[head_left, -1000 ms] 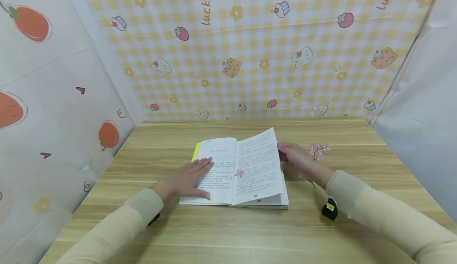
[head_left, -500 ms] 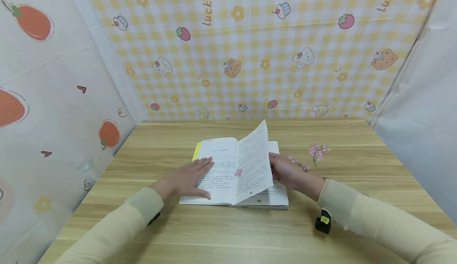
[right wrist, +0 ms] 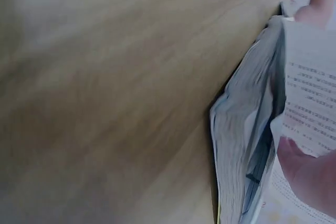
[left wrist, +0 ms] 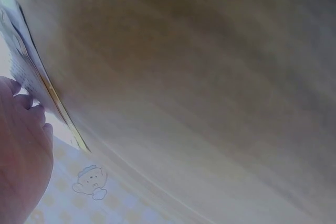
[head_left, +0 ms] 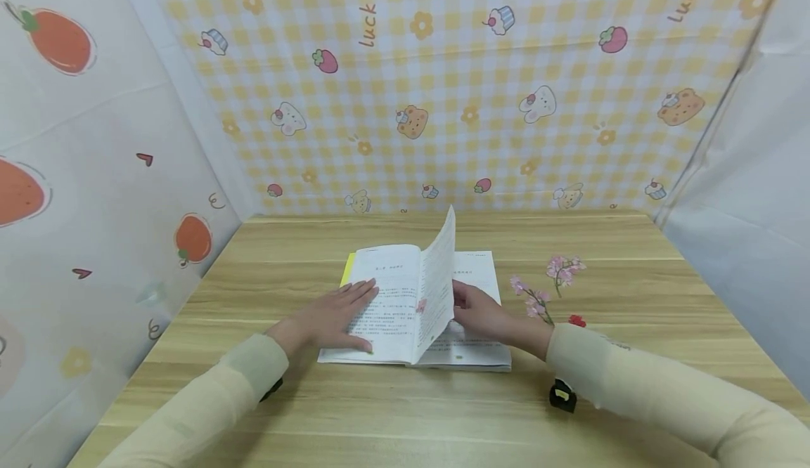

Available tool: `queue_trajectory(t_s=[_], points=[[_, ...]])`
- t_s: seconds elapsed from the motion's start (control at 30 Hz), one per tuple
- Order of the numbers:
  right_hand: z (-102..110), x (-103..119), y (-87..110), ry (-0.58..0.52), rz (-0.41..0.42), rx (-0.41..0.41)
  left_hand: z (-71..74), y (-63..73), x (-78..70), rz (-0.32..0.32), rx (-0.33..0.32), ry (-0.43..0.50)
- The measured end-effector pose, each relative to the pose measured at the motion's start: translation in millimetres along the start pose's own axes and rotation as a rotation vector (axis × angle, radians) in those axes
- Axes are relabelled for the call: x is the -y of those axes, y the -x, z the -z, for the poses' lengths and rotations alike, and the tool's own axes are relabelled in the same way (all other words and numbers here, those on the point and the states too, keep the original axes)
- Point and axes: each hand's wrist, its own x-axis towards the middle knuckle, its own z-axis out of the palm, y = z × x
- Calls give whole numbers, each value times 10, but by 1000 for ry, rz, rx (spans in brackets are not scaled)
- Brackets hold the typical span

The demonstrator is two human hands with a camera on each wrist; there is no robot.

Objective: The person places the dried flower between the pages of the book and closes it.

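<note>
An open book (head_left: 386, 257) lies on the wooden table, with printed text on its pages. My left hand (head_left: 329, 317) rests flat on the left page, fingers spread; in the left wrist view its fingers (left wrist: 37, 114) lie beside the book's edge. My right hand (head_left: 481, 310) holds a raised page (head_left: 436, 282) near its outer edge, fingers curled and partly hidden behind it. That page stands steeply up from the spine, its top corner bent. A small pink flower (head_left: 421, 306) shows on it near the spine. In the right wrist view the right thumb (right wrist: 296, 161) overlaps printed paper beside the page stack (right wrist: 236, 140).
Right of the book lie pink flower sprigs (head_left: 563, 271) and a red flower (head_left: 576, 320), partly behind the right sleeve (head_left: 607, 362). A black wrist device (head_left: 562, 396) hangs under that sleeve. A yellow checked cloth (head_left: 443, 124) stands behind the table (head_left: 380, 419).
My right hand has moved left, lifting the page from nearly flat to almost upright and baring the right page beneath. The left hand has stayed put.
</note>
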Motion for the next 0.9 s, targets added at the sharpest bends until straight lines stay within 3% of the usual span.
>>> queue_trajectory(t_s=[0.13, 0.33, 0.6, 0.9], points=[[-48, 14, -35, 286, 105, 42, 14, 7, -4, -9, -9, 5], [-115, 31, -50, 611, 116, 142, 16, 22, 49, -15, -28, 49], [-203, 51, -96, 832, 218, 221, 79, 107, 147, -4, -145, 234], [-253, 75, -135, 973, 296, 266, 155, 171, 191, 100, -292, 495]])
